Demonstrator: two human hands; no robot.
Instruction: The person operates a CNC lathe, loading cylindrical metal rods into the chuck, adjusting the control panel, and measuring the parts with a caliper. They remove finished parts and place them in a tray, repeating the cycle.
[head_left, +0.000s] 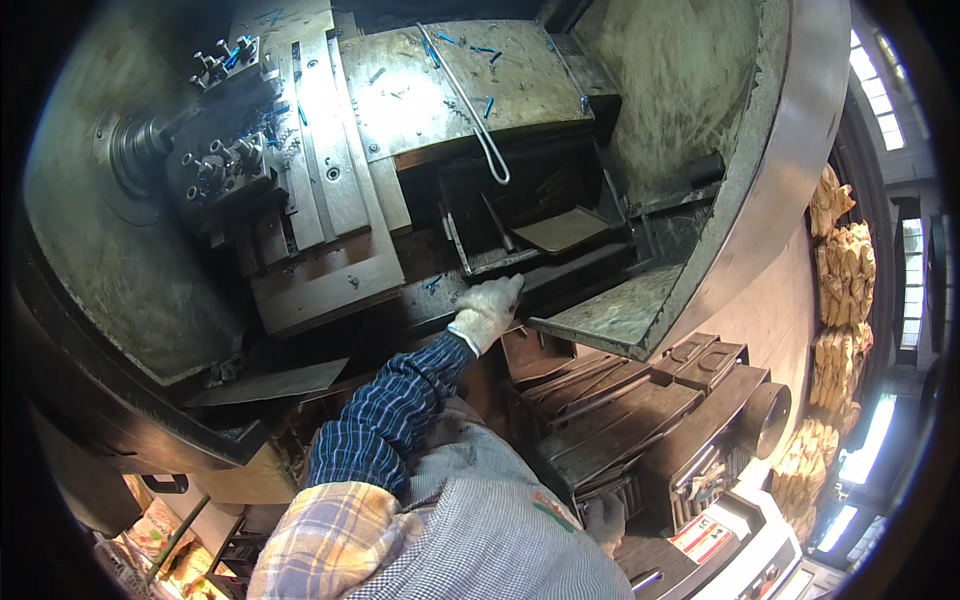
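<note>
My left hand, in a whitish knit glove, is at the front edge of a metal-turning machine, just below a dark metal tray. Its fingers look bent, and whether they grip anything is unclear. My right hand, gloved too, hangs low beside the apron, near a stack of metal bars; the apron hides part of it. Inside the machine, tool holders with bolts stand by the round spindle. A long hooked metal rod lies over the chip-strewn cover. A flat plate rests in the tray.
The sliding door's edge juts in at the right. Below it are a rack of dark metal boxes and bars and a white panel with a red label. Bundled tan sacks line the far right. Blue chips lie about.
</note>
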